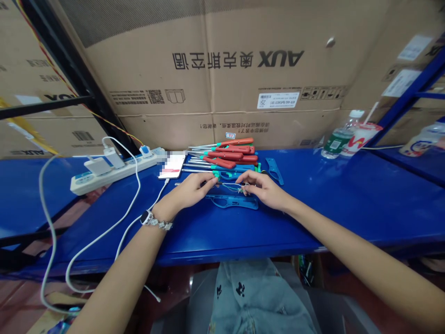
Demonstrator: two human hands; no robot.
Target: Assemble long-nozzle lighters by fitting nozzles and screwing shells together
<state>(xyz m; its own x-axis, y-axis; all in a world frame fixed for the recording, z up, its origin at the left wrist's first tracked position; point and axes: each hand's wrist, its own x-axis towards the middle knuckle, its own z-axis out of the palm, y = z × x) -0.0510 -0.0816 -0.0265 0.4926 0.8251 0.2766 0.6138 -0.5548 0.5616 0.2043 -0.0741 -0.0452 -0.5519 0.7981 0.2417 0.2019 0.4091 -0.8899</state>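
Observation:
My left hand (191,189) is closed, thumb and fingers together on the green collar (216,175) of a stick lighter's thin metal tube. A white wire (231,184) runs from there to my right hand (266,189), which pinches its end near a small part too blurred to name. Just below the hands lies a blue lighter handle shell (239,202), its inner side up. Another blue shell piece (274,170) rests beyond my right hand. Behind both hands is a pile of stick lighters (232,154) with red and blue handles.
A phone (173,164) lies left of the pile, its white cable running toward me. Further left, a power strip (114,169) carries chargers. A bottle (339,137) and a red-and-white cup (363,138) stand at the right. Cardboard (222,69) rises behind the blue table (313,204).

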